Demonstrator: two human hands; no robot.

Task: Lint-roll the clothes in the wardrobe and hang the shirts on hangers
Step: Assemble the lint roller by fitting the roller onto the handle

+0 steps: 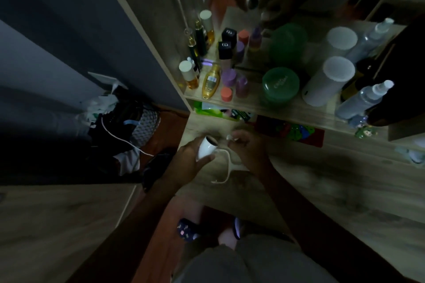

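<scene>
Centre frame, over the wood worktop (299,179): left hand (190,156) is grasping a white tapered plastic device (207,148), long axis tilting up-right; right hand's (247,147) grip is pinching its white cable plug (230,137), just right.

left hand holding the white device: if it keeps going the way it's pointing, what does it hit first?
The left hand aims the white device up and right across the wooden surface. First contact is probably the right hand, which pinches a small white cable end close by. Depth is unclear in this dim picture.
</scene>
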